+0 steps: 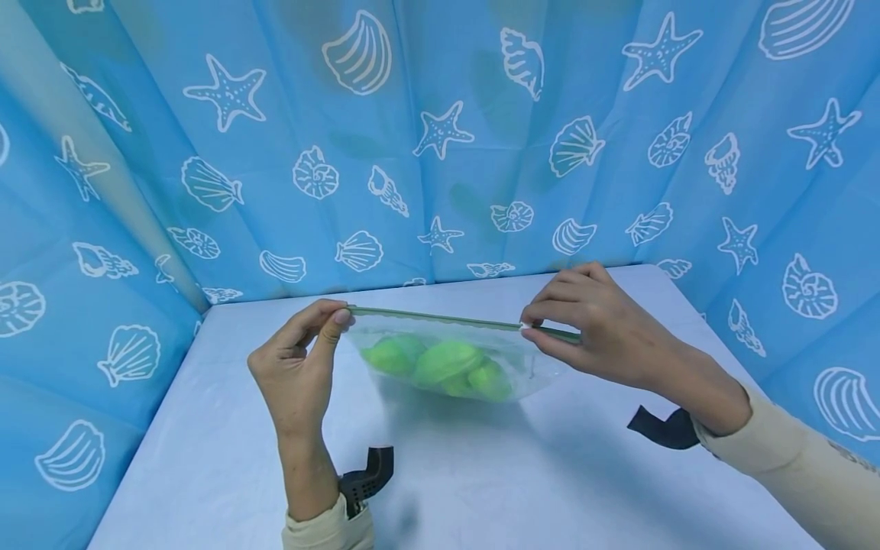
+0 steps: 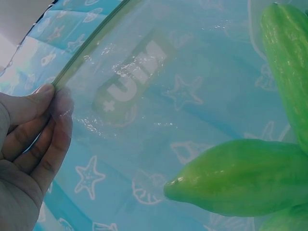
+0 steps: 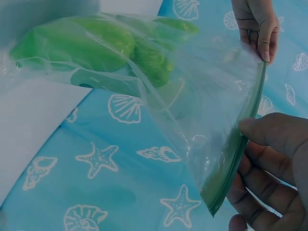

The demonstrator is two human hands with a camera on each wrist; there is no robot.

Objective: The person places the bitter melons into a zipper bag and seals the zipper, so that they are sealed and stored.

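Note:
A clear plastic zip bag (image 1: 536, 370) with a green zip strip (image 1: 436, 315) along its top hangs between my hands. Several green, pointed vegetables (image 1: 447, 363) lie inside it; the left wrist view shows one smooth-sided vegetable (image 2: 236, 178) and a ridged one (image 2: 288, 62). My left hand (image 1: 302, 359) pinches the left end of the strip between thumb and fingers. Toward the right end, my right hand (image 1: 591, 325) pinches the strip, with a small white bit at its fingertips. In the right wrist view the strip's corner extends past my right thumb (image 3: 269, 132).
Under the bag is a table with a white cover (image 1: 454, 473), where a shadow falls. A blue curtain (image 1: 412, 206) with white shell and starfish prints surrounds the back and sides. Black camera mounts (image 1: 367, 477) sit at both wrists.

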